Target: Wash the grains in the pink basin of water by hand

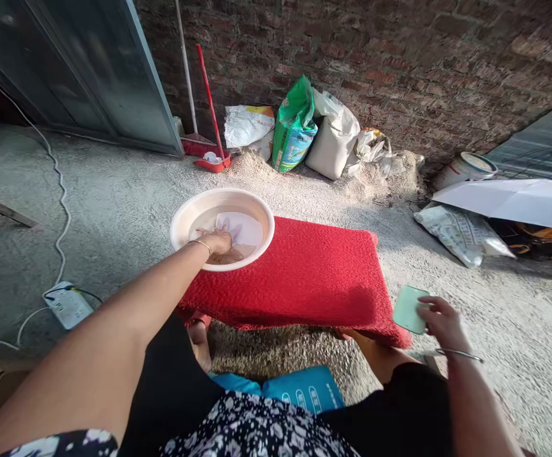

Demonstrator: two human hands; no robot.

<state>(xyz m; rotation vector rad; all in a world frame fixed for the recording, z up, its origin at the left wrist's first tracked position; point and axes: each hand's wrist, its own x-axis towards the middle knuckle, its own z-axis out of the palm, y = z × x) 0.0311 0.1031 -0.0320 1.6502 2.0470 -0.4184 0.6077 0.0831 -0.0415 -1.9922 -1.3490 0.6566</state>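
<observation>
My left hand reaches down into the water of a pale pink basin. Its fingers look spread, though the water blurs them. Something whitish lies in the water beside the fingertips; its kind I cannot make out. The basin stands on the left end of a bench covered by a red towel-like cloth. Off the cloth's right edge, my right hand pinches a light green flat piece with rounded corners, held in the air between thumb and fingers.
A green sack and a white sack lean on the brick wall, near a red dustpan. A power strip with cable lies at left. On the right are a bucket and a white board.
</observation>
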